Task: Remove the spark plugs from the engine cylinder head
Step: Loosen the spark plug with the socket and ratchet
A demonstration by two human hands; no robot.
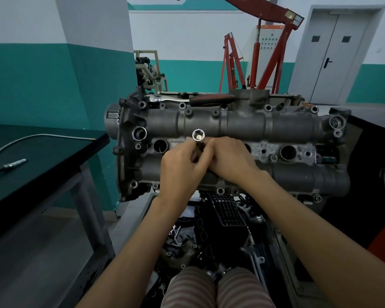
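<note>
Over the cylinder head [231, 125] our left hand [182, 165] and right hand [229, 161] sit pressed together, both pinching the socket [198, 136] mouth-up, probably to pick out the spark plug [199, 137] seated inside it.

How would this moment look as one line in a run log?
hands: left hand and right hand both grip socket tube | plug visible inside | over cylinder head | ratchet idle behind
</note>
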